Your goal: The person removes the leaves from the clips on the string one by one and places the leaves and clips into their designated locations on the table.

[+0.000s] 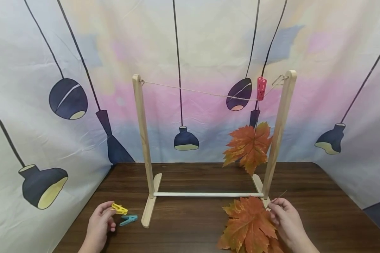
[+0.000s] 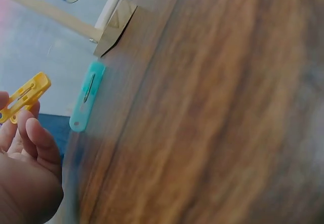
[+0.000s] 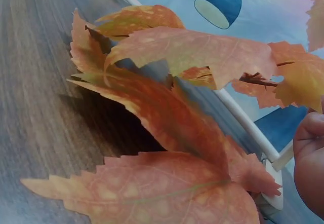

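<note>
My left hand (image 1: 98, 223) pinches a yellow clothespin (image 1: 119, 209) between thumb and fingers, low over the table at the left. Just beside it lies a turquoise clothespin (image 1: 128, 220), also seen on the wood in the left wrist view. At the right, my right hand (image 1: 286, 221) pinches the thin stem of an orange artificial maple leaf (image 1: 250, 223), whose blade spreads leftward from the fingers. More orange leaf (image 3: 152, 193) lies beneath it in the right wrist view. A red clothespin (image 1: 261, 88) grips the string (image 1: 193, 92), and another maple leaf (image 1: 249, 146) hangs below it.
A wooden frame stands mid-table, with a left post (image 1: 144, 140), a right post (image 1: 280, 133) and a white crossbar (image 1: 206, 194). Its string sags toward the red clothespin. The dark wood table (image 1: 190, 218) backs onto a cloth (image 1: 206, 42) printed with lamps.
</note>
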